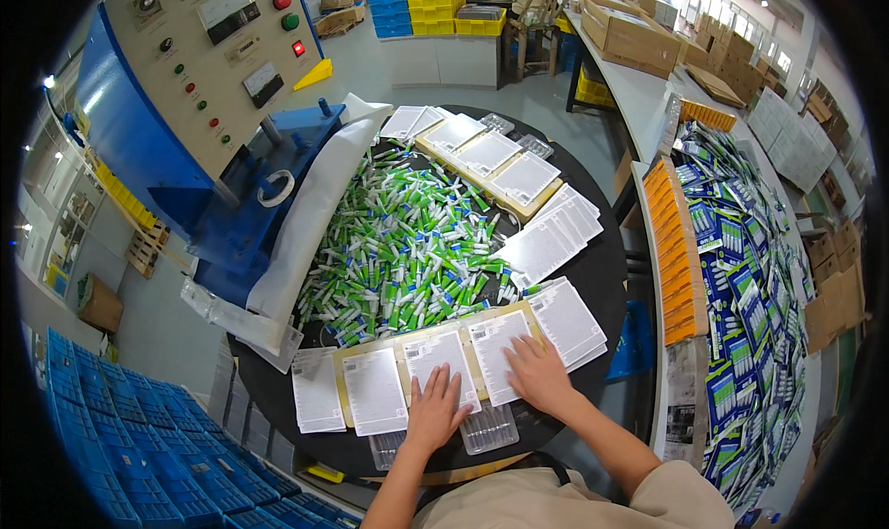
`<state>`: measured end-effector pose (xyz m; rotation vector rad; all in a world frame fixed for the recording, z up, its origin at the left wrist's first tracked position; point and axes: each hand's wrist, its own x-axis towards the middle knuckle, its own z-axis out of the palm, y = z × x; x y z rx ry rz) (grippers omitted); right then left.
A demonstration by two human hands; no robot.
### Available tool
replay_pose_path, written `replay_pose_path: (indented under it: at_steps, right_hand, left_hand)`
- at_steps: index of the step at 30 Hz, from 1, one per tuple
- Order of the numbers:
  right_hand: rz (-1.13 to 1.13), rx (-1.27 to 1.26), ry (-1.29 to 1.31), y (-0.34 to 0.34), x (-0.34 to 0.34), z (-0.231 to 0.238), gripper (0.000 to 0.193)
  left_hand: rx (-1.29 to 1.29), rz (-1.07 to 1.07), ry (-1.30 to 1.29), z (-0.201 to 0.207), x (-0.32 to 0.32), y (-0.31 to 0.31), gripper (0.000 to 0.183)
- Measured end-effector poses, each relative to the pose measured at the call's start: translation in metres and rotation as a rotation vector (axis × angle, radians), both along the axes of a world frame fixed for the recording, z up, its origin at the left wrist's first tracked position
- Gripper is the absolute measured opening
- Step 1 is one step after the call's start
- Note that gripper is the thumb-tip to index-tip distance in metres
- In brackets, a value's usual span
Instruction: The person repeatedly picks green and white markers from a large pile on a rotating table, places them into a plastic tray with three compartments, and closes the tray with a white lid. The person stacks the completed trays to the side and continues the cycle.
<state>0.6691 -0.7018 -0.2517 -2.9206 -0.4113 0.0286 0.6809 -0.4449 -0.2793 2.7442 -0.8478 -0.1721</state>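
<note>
"Eyes on the left hand [435,413]: palm down, its forearm rising from the lower edge, fingers spread and slightly bent over the lower half of the middle printed white card [439,351]."

"And the thumb?"

"Out to the right, away from the other fingers. They look loosely apart, and I see no grip, just a hand laid over the card."

"Now the right hand [541,373]! That forearm slants in from the lower right, the wrist beside the table's near side, fingers fanned and curved."

"Where do they land?"

"On the right printed white card [496,336], toward its right edge. Nothing pinched that I can see; whether they press, I can't tell."

"Both cards lie side by side on the yellow tray [402,358], with the left printed white card [374,392] beside them, untouched."

"A clear plastic blister [489,431] pokes out just below the cards, between the forearms. Beyond the tray, a heap of green-and-white tubes [407,251] covers the middle of the round black table [597,261]."
</note>
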Motion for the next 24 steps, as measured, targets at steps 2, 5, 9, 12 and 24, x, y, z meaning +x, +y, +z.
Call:
replay_pose_path:
  at_steps: [2,5,9,12,24]
  right_hand:
    - [0.014,0.064,-0.251,0.013,0.020,-0.007,0.059]
    - [-0.006,0.087,-0.088,0.020,0.033,-0.026,0.062]
    - [-0.033,0.087,-0.187,0.025,0.032,-0.050,0.063]
    - [-0.071,0.002,-0.131,0.033,0.037,-0.048,0.063]
    - [-1.386,1.739,0.060,-0.272,0.068,-0.159,0.052]
  left_hand:
    - [0.012,0.029,-0.027,-0.001,0.001,-0.004,0.069]
    - [0.022,0.100,-0.059,-0.003,0.004,-0.007,0.069]
    - [-0.007,0.114,-0.047,-0.005,0.009,-0.005,0.072]
    - [0.090,0.112,-0.063,-0.001,0.017,-0.008,0.074]
    - [-0.880,1.091,-0.449,-0.001,-0.053,0.130,0.023]
